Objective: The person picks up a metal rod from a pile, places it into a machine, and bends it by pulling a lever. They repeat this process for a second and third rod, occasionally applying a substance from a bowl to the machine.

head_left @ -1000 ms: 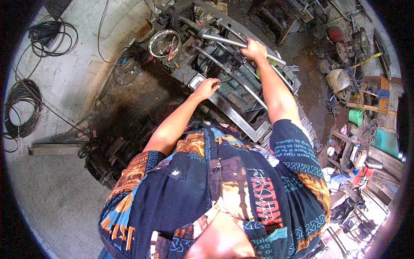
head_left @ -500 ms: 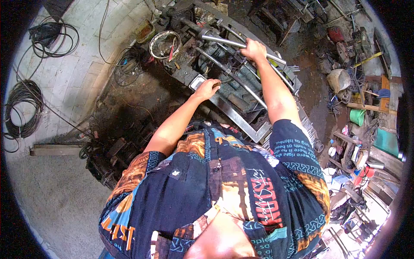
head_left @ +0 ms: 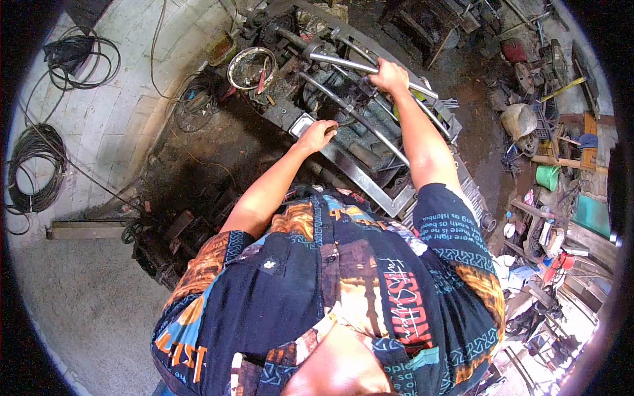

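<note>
My right hand (head_left: 390,78) is wrapped around a shiny metal pipe (head_left: 347,63) that slants across the top of a greasy machine frame (head_left: 360,175). My left hand (head_left: 317,136) lies at the near edge of that frame with its fingers curled. A small dark spot shows at its fingertips, and what they hold, if anything, I cannot make out. Just beside it is a light rectangular metal piece (head_left: 302,124). Below the pipe, a thinner metal rod (head_left: 376,132) runs roughly parallel across the frame.
A round tub (head_left: 253,51) with a red-handled tool in it stands at the machine's far left. Coiled black cables (head_left: 34,168) lie by the pale wall. Along the right are a green bucket (head_left: 547,177), a whitish container (head_left: 518,123) and scattered scrap.
</note>
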Available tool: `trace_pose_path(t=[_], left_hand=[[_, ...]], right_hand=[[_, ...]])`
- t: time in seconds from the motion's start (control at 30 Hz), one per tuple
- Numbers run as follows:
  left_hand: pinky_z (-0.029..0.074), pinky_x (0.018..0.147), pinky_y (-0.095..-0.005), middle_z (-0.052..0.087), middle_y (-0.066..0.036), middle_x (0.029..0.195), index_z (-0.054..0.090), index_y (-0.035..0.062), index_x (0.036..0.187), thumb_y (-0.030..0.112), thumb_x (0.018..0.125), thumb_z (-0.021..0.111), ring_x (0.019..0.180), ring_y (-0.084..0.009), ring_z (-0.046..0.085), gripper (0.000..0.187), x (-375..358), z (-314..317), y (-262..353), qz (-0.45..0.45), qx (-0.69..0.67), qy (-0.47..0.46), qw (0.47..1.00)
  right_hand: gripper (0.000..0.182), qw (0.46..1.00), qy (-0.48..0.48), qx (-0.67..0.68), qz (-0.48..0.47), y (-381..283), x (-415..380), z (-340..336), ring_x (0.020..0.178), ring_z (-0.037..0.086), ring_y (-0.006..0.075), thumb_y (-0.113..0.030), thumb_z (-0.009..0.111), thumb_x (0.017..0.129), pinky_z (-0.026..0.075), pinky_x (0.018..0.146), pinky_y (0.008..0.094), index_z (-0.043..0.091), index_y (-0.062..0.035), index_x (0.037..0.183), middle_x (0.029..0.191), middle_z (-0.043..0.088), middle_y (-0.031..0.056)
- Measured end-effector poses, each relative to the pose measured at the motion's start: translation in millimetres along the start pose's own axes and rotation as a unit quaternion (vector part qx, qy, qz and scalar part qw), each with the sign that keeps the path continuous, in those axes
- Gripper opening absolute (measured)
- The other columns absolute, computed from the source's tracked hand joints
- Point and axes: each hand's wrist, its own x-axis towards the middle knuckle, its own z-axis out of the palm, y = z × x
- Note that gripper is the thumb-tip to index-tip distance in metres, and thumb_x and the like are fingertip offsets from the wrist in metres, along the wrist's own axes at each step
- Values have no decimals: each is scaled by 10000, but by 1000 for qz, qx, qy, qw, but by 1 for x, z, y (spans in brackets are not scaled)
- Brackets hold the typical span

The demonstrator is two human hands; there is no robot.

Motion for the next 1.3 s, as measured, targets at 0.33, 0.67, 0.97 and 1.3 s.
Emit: trace_pose_path(t=[0.33, 0.67, 0.97, 1.3], left_hand=[[511, 924, -413, 664, -177, 1150, 640, 36, 1179, 176, 931, 620, 1061, -350, 638, 285, -2, 1, 1, 18, 7, 19, 1000], [506, 925, -416, 653, -182, 1158, 624, 42, 1193, 172, 932, 607, 1065, -361, 629, 291, -3, 2, 3, 1, -2, 7, 1000], [497, 943, -421, 653, -185, 1154, 626, 40, 1193, 192, 940, 601, 1076, -363, 621, 296, -4, 8, -2, 4, 0, 27, 1000], [510, 926, -410, 651, -187, 1154, 629, 43, 1194, 180, 941, 603, 1060, -363, 629, 289, -5, 7, 2, 2, 14, 31, 999]], right_hand=[[490, 1000, -7, 3, 2, -3, 2, -1, 1055, 665, 350, -428, 714, 726, 515, 921, 461, 673, -126, 1109, 1098, 708, 169], [453, 1000, -9, 10, -4, -4, -1, -6, 1048, 658, 361, -387, 691, 729, 503, 914, 471, 651, -86, 1065, 1061, 705, 188], [495, 1000, -26, 7, 9, 0, 0, -4, 1076, 657, 345, -420, 724, 718, 506, 936, 453, 663, -120, 1107, 1109, 704, 169], [458, 1000, -12, 11, -3, -2, -2, -5, 1043, 655, 367, -386, 696, 722, 499, 909, 479, 654, -88, 1067, 1058, 703, 187]])
